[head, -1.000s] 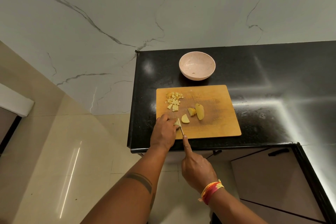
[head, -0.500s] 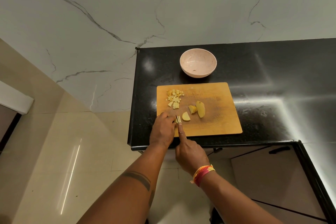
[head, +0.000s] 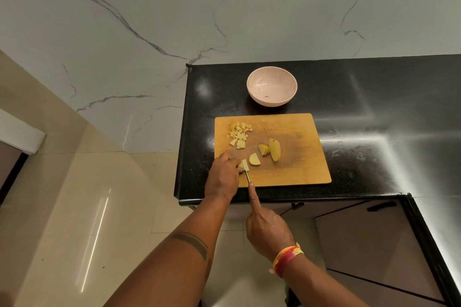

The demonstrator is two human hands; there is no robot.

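Observation:
A wooden cutting board (head: 299, 169) lies on the black counter. My left hand (head: 223, 177) holds down a small potato piece (head: 244, 164) at the board's near left corner. My right hand (head: 267, 229) grips a knife (head: 247, 176), index finger stretched along its spine, blade against that piece. A half-round slice (head: 254, 159), a few fanned slices (head: 263, 149) and a larger potato chunk (head: 274, 149) lie mid-board. A heap of diced potato (head: 239, 135) sits at the far left corner.
An empty pink bowl (head: 272, 86) stands on the black counter (head: 374, 107) behind the board. A marble wall rises behind; the counter ends at the left above a tiled floor (head: 74, 207). Cabinet doors with dark handles (head: 381, 205) are below right.
My right hand pushed the knife forward into the piece half a second ago, then drew back toward me. My left hand stayed on the potato piece.

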